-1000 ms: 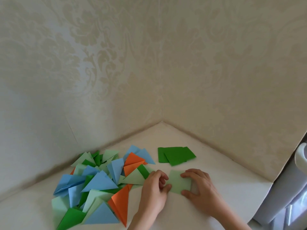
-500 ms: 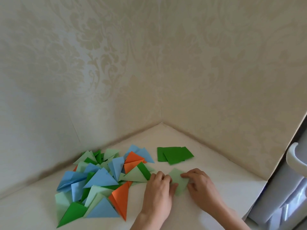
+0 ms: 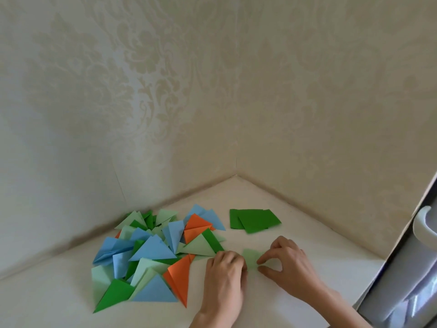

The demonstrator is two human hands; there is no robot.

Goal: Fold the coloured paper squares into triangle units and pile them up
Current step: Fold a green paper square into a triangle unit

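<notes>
Left hand: your left hand (image 3: 225,278) lies palm down on the white tabletop (image 3: 307,233), fingers bent at the knuckles, tips pressing the left edge of the pale green paper (image 3: 251,258); nothing is gripped inside it that you can see.
Right hand: your right hand (image 3: 289,262) arches over the right side of that paper, forefinger and thumb (image 3: 266,272) curled close together, pinching its near right edge; the other fingers are loosely curled above.
Paper being folded: pale green, thin and matte, flat on the tabletop between your two hands; mostly hidden and blurred, so its outline and long axis cannot be told.
Pile of triangle units: to your left, a loose heap of folded triangles (image 3: 153,254) in light blue, orange, dark green and pale green, with sharp creases and points facing many ways; its right edge lies just beside your left fingers.
Unfolded squares: a short fanned stack of dark green squares (image 3: 254,220), flat, beyond your hands and apart from the heap.
Walls: two walls (image 3: 165,91) with embossed cream damask wallpaper meet in a corner behind the tabletop.
Far right: a white curved handle (image 3: 423,229) on a pale panel.
</notes>
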